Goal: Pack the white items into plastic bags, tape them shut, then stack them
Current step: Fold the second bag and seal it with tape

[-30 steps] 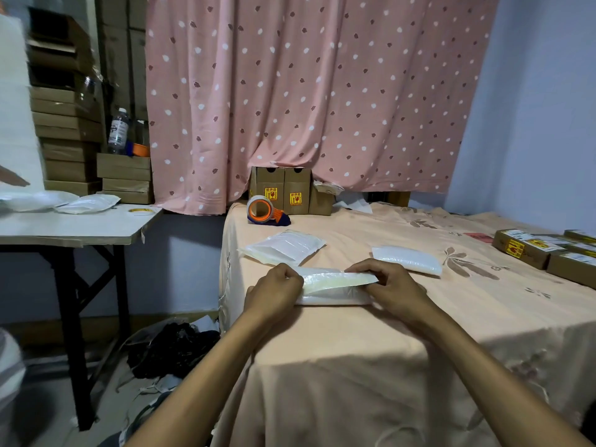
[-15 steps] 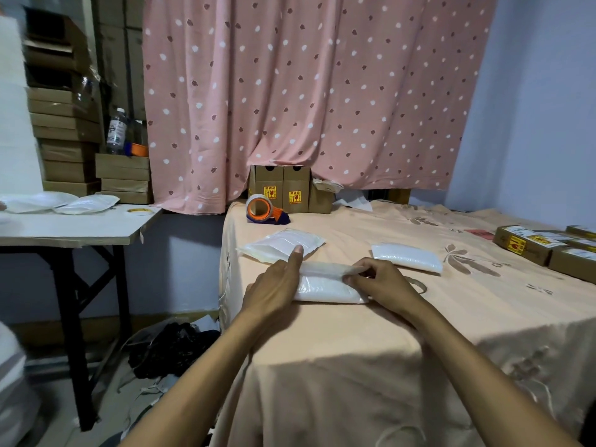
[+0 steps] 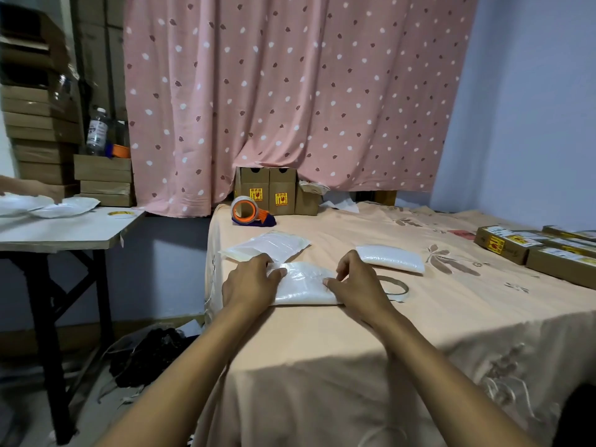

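Packet [image 3: 304, 285] lies near the front left corner of our cloth-covered table [image 3: 322, 337], and we hold it at both ends. Our left hand [image 3: 250, 283] grips the left end with its thumb pressed on top. Our right hand [image 3: 359, 285] pinches the right end, fingers curled over the far edge. Just beside the right hand lies a tape ring [image 3: 396, 287]. Beyond it sits a second packet [image 3: 390, 258], and beyond the left hand a flatter bag [image 3: 267, 245]. Farther back a dispenser [image 3: 250, 212] and boxes [image 3: 267, 193] stand by the curtain [image 3: 290, 91]. On the side table [image 3: 64, 229] another person's hand [image 3: 35, 188] touches white items [image 3: 48, 206].
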